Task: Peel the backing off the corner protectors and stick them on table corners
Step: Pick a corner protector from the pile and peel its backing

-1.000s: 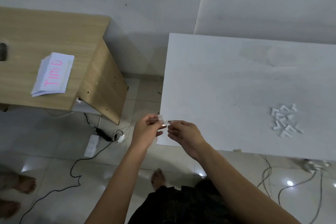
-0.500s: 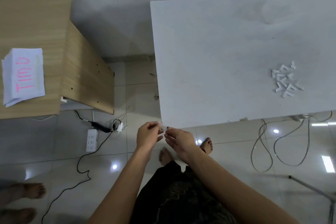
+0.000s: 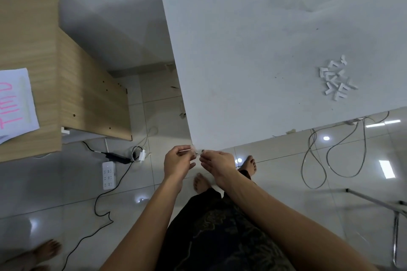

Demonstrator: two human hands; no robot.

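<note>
Shiny grey floor tiles run under a big white flat table. Right at its near corner, a person holds a tiny clear plastic corner protector. The left hand pinches it tight. The right hand pinches at its edge, maybe picking at the backing; it is too small to tell. A heap of small white spare protectors lies well apart on the table. The sticky side could fold onto itself or touch fingers, or the bit could drop near the black cable.
</note>
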